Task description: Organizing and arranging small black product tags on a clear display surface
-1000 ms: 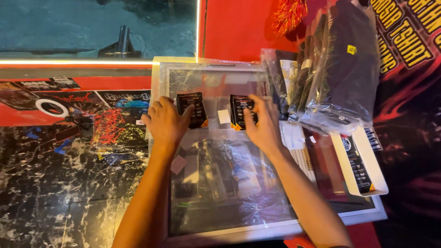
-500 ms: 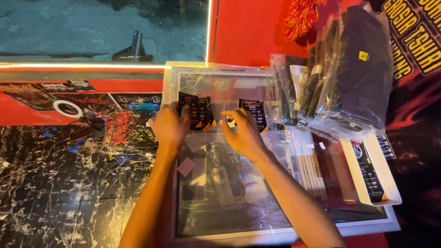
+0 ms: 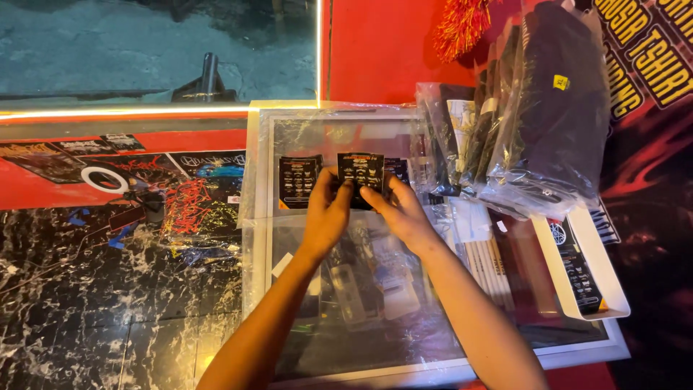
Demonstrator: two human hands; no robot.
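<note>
**Both hands now meeting on one black card above the clear sheet**

Gripping a small black printed card (image 3: 361,178) from both sides, left hand (image 3: 326,215) and right hand (image 3: 401,211) together at the middle of the framed board (image 3: 440,372), fingers (image 3: 339,189) clamped on the card's lower edge and holding it upright, just clear of the clear plastic sheet (image 3: 339,137). Differing from half a second ago, when spread apart on two separate cards lying flat under the palms: now lifted and brought to centre, with the right-hand card apparently the one taken up, though not entirely certain which. Leaving a second black card (image 3: 299,180) lying flat on the plastic, just left of the raised one, untouched. Peeking out just behind the raised card, a sliver of another dark card, too hidden to describe.

Suggesting a shift from pressing cards flat to handling a single one. Crowding the right side: a leaning stack of bagged dark shirts (image 3: 548,123), and a white tray (image 3: 612,297) holding a long black card. Stretching away on the left, a black marble-patterned table (image 3: 79,303) strewn with stickers (image 3: 189,209).
</note>
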